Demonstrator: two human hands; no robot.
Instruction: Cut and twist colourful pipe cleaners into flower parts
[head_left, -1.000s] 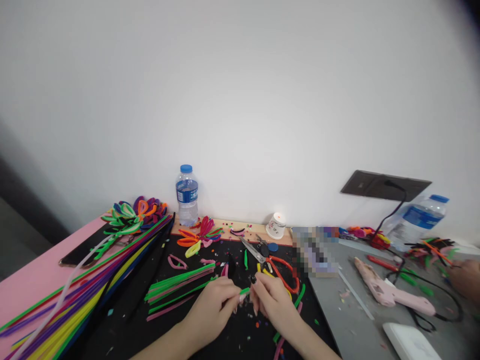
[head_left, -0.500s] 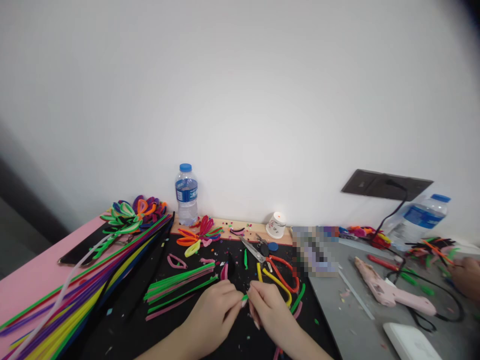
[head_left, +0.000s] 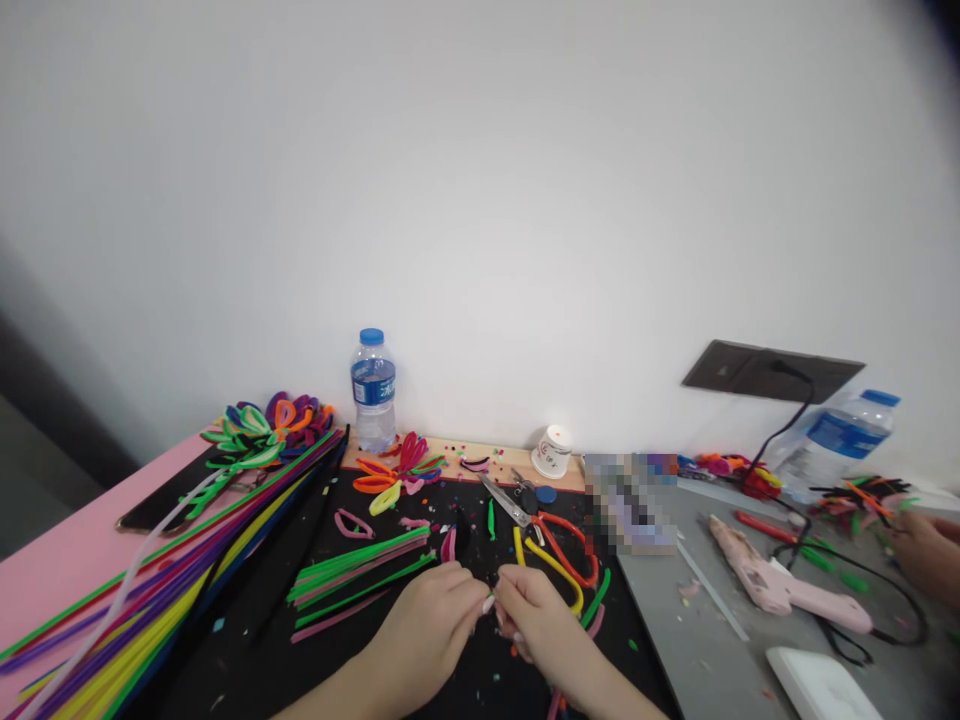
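Note:
My left hand [head_left: 431, 625] and my right hand [head_left: 541, 622] meet fingertip to fingertip low in the middle, over a black mat [head_left: 255, 600]. Both are closed in a pinch; in the earlier frames a short green pipe-cleaner piece showed between them, and it is now hidden by the fingers. Just left of my left hand lies a small bundle of green and pink pipe cleaners [head_left: 360, 572]. Beyond my right hand lie yellow and red bent pieces [head_left: 559, 560] and scissors [head_left: 506, 500].
Long pipe cleaners in several colours [head_left: 172, 570] run along the left. Finished flower shapes [head_left: 262, 425] and a water bottle [head_left: 373, 390] stand at the back. A pink glue gun [head_left: 780, 585], its cable, and another person's hand [head_left: 926, 550] are at right.
My hands have drawn slightly nearer to me and closer together. The green piece that showed between my fingertips is now covered by them.

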